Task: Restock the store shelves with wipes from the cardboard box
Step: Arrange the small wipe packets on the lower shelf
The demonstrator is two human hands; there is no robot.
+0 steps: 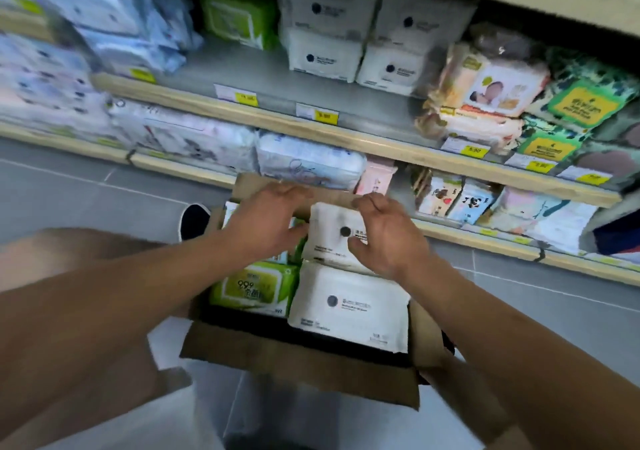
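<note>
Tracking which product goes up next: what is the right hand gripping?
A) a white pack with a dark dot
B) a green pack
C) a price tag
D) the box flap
A: the right hand curls its thumb and fingers round the white pack in the cardboard box.

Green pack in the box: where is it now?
Head view: the green pack lies in the box's near-left corner, left of the near white pack, below the left hand; the right hand grips the far white pack.

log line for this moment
phase: pickup | right hand grips white wipes pack | left hand touches it | cardboard box not empty
</note>
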